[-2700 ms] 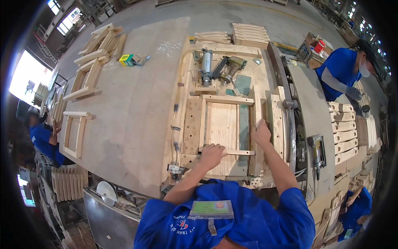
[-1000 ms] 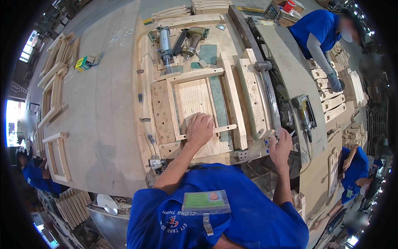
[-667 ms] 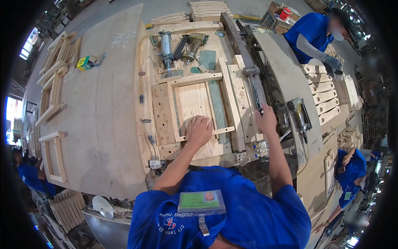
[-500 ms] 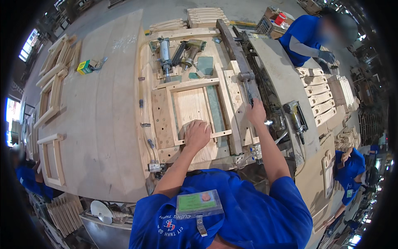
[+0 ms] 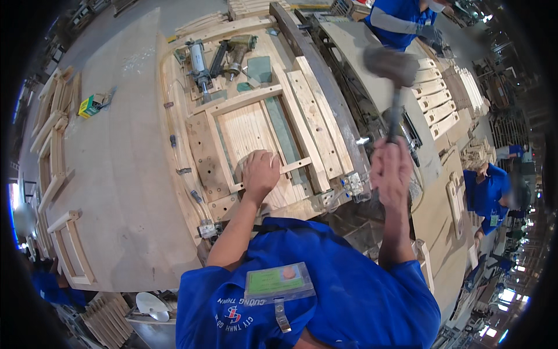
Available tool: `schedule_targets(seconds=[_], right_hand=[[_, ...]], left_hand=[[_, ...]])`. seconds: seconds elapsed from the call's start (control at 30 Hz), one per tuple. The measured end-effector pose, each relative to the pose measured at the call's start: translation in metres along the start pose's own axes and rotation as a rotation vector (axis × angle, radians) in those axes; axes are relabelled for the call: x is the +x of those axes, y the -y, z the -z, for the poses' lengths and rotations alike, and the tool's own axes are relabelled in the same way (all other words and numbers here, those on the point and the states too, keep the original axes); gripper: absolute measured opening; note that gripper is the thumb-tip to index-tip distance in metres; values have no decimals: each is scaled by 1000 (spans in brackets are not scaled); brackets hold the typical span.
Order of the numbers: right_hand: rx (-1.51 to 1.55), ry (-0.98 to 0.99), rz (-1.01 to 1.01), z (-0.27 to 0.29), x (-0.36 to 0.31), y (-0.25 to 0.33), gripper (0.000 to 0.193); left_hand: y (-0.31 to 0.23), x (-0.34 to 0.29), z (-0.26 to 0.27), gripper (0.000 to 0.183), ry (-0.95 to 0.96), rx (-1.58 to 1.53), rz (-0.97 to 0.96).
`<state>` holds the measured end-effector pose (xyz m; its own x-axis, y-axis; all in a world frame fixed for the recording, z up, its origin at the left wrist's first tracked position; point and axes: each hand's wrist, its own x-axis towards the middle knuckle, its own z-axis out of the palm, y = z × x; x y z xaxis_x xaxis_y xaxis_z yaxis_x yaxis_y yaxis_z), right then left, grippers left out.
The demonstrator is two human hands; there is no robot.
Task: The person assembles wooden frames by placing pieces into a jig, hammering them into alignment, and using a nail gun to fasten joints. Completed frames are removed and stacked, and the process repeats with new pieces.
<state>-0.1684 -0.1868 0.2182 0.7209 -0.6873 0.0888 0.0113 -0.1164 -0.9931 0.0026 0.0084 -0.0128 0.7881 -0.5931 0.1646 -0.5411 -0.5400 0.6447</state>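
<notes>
My right hand (image 5: 392, 166) is closed round the handle of a mallet (image 5: 390, 65), raised to the right of the workbench; its dark head is blurred by motion. My left hand (image 5: 261, 174) grips the near rail of a rectangular pale wooden frame (image 5: 246, 100), its fingers bent over the wood. This frame lies in a wooden jig (image 5: 204, 152) with a drilled block along its left side. Long wooden strips (image 5: 314, 125) run along the frame's right side. Part of the near rail is hidden under my left hand.
Beyond the frame lie an air cylinder (image 5: 199, 63) and a nail gun (image 5: 238, 53). Assembled frames (image 5: 72, 247) and a small green-yellow box (image 5: 89, 106) sit on the left board (image 5: 131, 174). A co-worker (image 5: 396, 23) works at the far right near stacked wooden parts (image 5: 436, 102).
My right hand has lifted the mallet up and to the right, off the dark bar beside the jig. My left hand stays on the frame's near rail. The view has shifted.
</notes>
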Motion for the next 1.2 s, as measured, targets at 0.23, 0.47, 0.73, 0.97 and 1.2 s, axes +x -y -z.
schedule_targets(seconds=[0.23, 0.47, 0.73, 0.97, 1.2], right_hand=[[-721, 59, 60, 17, -109, -151, 35], [-469, 77, -82, -14, -73, -59, 28], [-719, 88, -55, 7, -124, -161, 29], [-123, 87, 149, -44, 24, -9, 29], [-325, -158, 646, -122, 123, -64, 33]], left_hand=[[-8, 5, -1, 30, 69, 3, 11], [1, 0, 1, 32, 45, 97, 53], [-8, 1, 1, 29, 15, 65, 14], [-2, -1, -2, 30, -23, 43, 44], [-9, 0, 9, 33, 2, 104, 69]])
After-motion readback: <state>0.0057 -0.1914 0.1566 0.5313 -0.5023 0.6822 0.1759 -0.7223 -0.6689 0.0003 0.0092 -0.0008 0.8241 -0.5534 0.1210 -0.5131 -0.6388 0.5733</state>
